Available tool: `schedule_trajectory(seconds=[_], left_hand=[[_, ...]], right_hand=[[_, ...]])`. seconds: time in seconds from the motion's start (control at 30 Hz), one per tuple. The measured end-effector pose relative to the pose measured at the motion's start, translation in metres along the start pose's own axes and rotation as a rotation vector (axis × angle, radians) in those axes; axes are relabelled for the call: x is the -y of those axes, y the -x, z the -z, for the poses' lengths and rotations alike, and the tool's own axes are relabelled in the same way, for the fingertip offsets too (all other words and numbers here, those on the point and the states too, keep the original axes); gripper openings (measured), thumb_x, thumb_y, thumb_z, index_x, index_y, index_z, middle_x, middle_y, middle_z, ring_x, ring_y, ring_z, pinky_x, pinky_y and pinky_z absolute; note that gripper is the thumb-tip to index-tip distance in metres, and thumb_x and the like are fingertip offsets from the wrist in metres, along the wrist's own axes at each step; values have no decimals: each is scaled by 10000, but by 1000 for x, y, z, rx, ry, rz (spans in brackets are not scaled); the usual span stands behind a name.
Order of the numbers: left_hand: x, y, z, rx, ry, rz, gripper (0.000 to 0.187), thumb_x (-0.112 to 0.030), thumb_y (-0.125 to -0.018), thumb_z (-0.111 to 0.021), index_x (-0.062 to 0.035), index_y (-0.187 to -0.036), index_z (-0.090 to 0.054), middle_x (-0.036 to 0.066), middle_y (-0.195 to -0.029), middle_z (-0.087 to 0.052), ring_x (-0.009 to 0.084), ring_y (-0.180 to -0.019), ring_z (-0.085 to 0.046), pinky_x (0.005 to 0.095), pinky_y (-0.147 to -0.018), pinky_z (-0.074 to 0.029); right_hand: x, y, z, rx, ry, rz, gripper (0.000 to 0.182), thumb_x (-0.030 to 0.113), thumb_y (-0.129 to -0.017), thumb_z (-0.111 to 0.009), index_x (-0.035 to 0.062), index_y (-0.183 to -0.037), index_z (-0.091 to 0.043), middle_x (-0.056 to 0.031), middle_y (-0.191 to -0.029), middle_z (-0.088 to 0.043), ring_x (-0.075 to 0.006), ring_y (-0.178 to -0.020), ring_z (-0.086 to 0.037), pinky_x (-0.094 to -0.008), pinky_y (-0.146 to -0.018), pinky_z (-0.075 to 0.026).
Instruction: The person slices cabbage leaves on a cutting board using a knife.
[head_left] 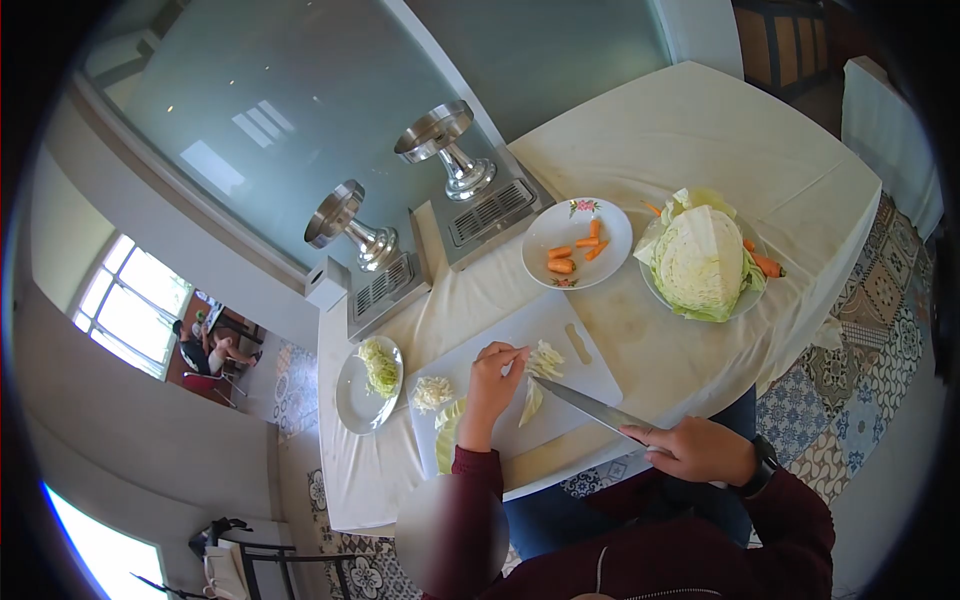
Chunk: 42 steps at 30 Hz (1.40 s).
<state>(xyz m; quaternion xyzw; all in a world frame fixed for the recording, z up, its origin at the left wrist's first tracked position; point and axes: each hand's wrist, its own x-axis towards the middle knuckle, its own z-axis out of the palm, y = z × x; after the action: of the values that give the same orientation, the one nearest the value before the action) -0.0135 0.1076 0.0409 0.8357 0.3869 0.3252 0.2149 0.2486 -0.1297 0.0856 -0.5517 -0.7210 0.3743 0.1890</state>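
Observation:
My right hand (702, 450) is wrapped round the handle of a large kitchen knife (590, 407). The blade slants over a white cutting board (480, 350), its tip beside a cabbage piece (532, 402). Above that tip lies a small heap of shredded cabbage (545, 358). My left hand (492, 385) is over the board with its fingers drawn together near this heap; whatever they hold, if anything, I cannot make out. Left of it sit another pile of shredded cabbage (432, 393) and a cabbage leaf piece (449, 435), partly hidden by my forearm.
A plate (358, 412) at the left bears shredded cabbage. Beyond the board, a flowered plate (540, 235) holds several carrot pieces, and a large cabbage (697, 258) rests on another plate with carrots. Two metal stands (375, 250) line the glass side. A person (205, 345) sits far off.

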Motion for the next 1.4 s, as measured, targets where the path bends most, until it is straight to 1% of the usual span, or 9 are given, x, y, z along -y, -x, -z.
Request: schedule_trajectory(seconds=[0.13, 0.23, 0.43, 0.53, 0.73, 0.83, 0.97, 1.13, 1.4], left_hand=[[-23, 24, 11, -183, -25, 93, 152, -36, -868, -673, -51, -1005, -735, 110, -873, -671, 248, -778, -629, 344, -690, -507], [-33, 55, 10, -180, -75, 159, 197, 5, -859, -638, -57, -1030, -715, 119, -905, -668, 271, -802, -628, 350, -715, -509], [-14, 87, -1, -180, -146, -48, 349, 93, -816, -548, -82, -1080, -693, 119, -1071, -661, 305, -989, -608, 396, -850, -486], [-15, 90, -6, -164, -126, -21, 392, 88, -815, -537, -104, -1123, -685, 113, -1107, -657, 299, -1034, -595, 417, -911, -456], [-28, 90, 0, -38, -206, -16, 414, 52, -793, -556, -139, -1135, -691, 69, -1119, -652, 277, -1058, -577, 399, -950, -397], [-42, 87, 6, -23, -189, -29, 462, 98, -748, -529, -114, -1123, -698, 80, -1103, -660, 288, -1059, -574, 385, -948, -407], [-39, 88, 2, -36, -226, -21, 348, 51, -773, -618, -115, -1063, -718, 70, -1081, -665, 265, -1030, -586, 376, -936, -406], [-27, 89, -3, -115, -236, -19, 223, -17, -812, -690, -107, -1011, -733, 67, -1040, -671, 251, -996, -602, 381, -930, -411], [-33, 50, 36, 84, -78, -175, 211, 22, -829, -657, -42, -1022, -717, 116, -1024, -694, 302, -914, -673, 387, -811, -545]], right_hand=[[2, 4, 6, 21, -81, -28, 554, 235, -958, -532, 144, -1493, -417, -188, -662, -621, -385, -606, -615, -486, -618, -485], [1, 4, 4, -7, -141, -9, 553, 228, -967, -524, 106, -1493, -404, -200, -681, -631, -389, -615, -622, -483, -626, -488], [10, -5, -3, -27, -271, 45, 538, 212, -984, -507, 48, -1484, -394, -218, -723, -648, -397, -642, -635, -463, -650, -495], [18, -13, -3, 0, -291, 25, 536, 200, -984, -509, 37, -1481, -392, -224, -743, -654, -400, -656, -638, -457, -661, -497], [17, -24, -15, 5, -324, 22, 532, 194, -984, -506, 31, -1477, -394, -232, -764, -661, -403, -662, -637, -454, -663, -497], [18, -26, -17, 11, -330, -2, 532, 194, -982, -505, 29, -1476, -395, -232, -764, -661, -402, -658, -637, -454, -661, -496], [20, -27, -14, 36, -323, -44, 533, 194, -979, -505, 26, -1474, -399, -230, -746, -655, -393, -647, -639, -451, -657, -497], [17, -23, -15, -44, -355, -6, 533, 195, -978, -507, 23, -1472, -403, -228, -721, -647, -382, -632, -639, -441, -649, -500], [27, -18, -8, -13, -370, -38, 539, 191, -985, -501, 33, -1487, -385, -206, -762, -665, -349, -625, -642, -421, -657, -507]])
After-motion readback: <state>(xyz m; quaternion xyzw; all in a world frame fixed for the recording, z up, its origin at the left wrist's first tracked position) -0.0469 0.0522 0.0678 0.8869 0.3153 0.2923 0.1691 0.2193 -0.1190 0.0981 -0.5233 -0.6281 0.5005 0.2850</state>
